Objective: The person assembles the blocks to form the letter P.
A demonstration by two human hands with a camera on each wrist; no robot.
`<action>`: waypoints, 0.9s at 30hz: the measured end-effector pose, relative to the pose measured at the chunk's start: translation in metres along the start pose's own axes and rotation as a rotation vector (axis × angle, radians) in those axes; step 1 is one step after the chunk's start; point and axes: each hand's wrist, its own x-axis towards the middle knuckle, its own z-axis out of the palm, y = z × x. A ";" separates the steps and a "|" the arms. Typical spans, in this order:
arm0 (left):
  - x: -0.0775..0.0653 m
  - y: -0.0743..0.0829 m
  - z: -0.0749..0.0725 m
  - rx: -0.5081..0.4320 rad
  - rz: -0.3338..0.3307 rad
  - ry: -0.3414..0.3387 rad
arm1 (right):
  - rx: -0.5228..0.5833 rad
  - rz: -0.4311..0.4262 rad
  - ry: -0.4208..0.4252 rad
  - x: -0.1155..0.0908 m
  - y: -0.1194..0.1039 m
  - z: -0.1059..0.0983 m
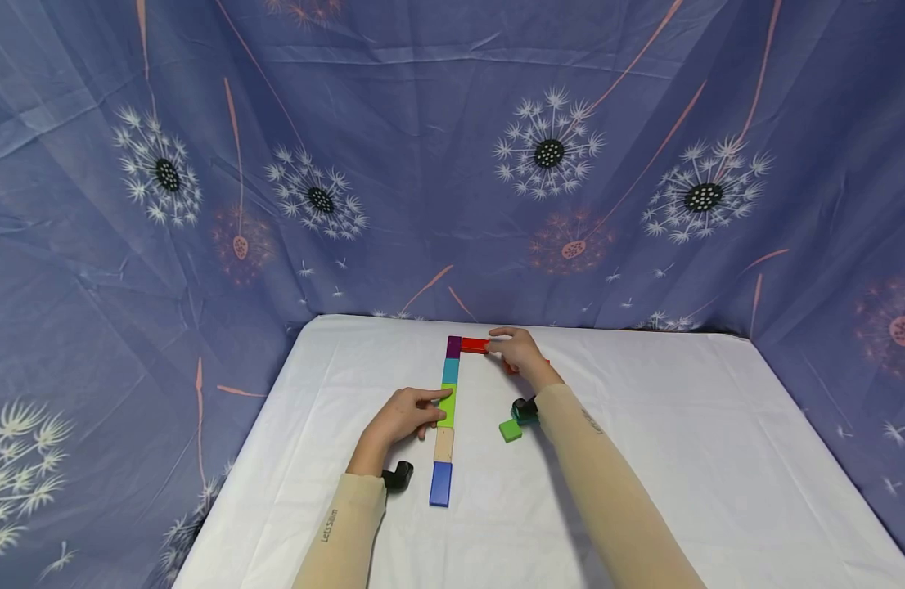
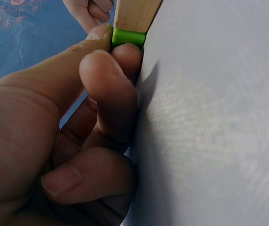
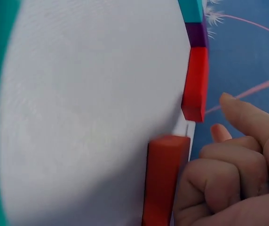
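Your right hand (image 1: 522, 352), the nearer, looks to grip nothing: index out, other fingers curled; contact with the red block (image 1: 473, 345) unclear. That block lies just left of the fingertips, long axis sideways, left end at the purple block (image 1: 454, 347). Orange block (image 3: 162, 179) sits beside the same hand. Your left hand (image 1: 401, 419) pinches the lime block (image 1: 447, 406), long axis pointing away from you, on the tabletop (image 1: 320, 376).

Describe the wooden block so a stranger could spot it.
On the white table, find the column of blocks touched by the left hand. The wooden block lies between the lime-green block and the blue block, alone in showing bare wood.
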 end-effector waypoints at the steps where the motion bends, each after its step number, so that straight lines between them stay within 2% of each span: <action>1: 0.000 0.000 0.000 -0.001 0.000 -0.001 | 0.015 0.000 -0.006 -0.002 0.001 -0.003; 15: -0.004 0.003 -0.001 0.000 0.019 0.003 | 0.069 -0.066 -0.045 -0.024 0.012 -0.066; 27: -0.003 0.001 0.001 0.018 0.014 0.014 | 0.002 -0.035 -0.012 -0.028 0.028 -0.081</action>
